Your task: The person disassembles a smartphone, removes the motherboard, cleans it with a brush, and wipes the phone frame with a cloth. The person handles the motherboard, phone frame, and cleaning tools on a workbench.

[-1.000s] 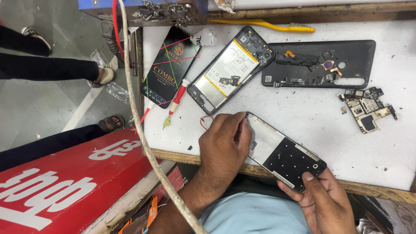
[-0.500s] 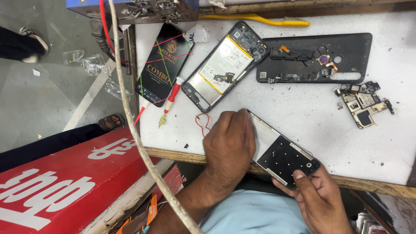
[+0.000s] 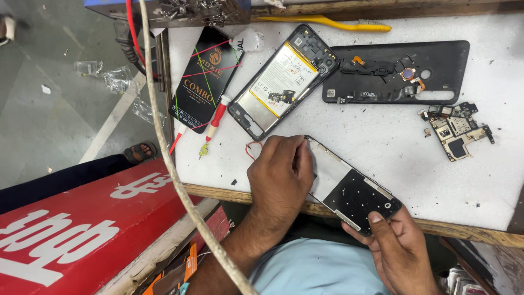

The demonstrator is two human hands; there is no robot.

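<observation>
Looking down through the head camera, the left hand (image 3: 281,177) lies curled over the upper end of a phone display frame (image 3: 349,188), its fingers closed down on the frame edge, where a thin tool tip seems to poke out beside the fingers, though what it is stays hard to tell. The right hand (image 3: 398,248) grasps the frame's lower end, thumb pressed on the dark dotted panel, holding it tilted over the near edge of the white surface (image 3: 382,136).

Judging by what lies about, the teardown looks well along: an opened phone body with its battery showing (image 3: 281,82) sits well apart above the hands, the black back cover (image 3: 396,74) lies inner side up beside it, and a loose circuit board (image 3: 457,131) rests to the right. A red-handled screwdriver (image 3: 214,123) lies between the phone body and a black flat package (image 3: 204,79), and a yellow brush (image 3: 327,23) sits at the far edge. The frame in hand appears stripped; refitting the parts seems still undone
</observation>
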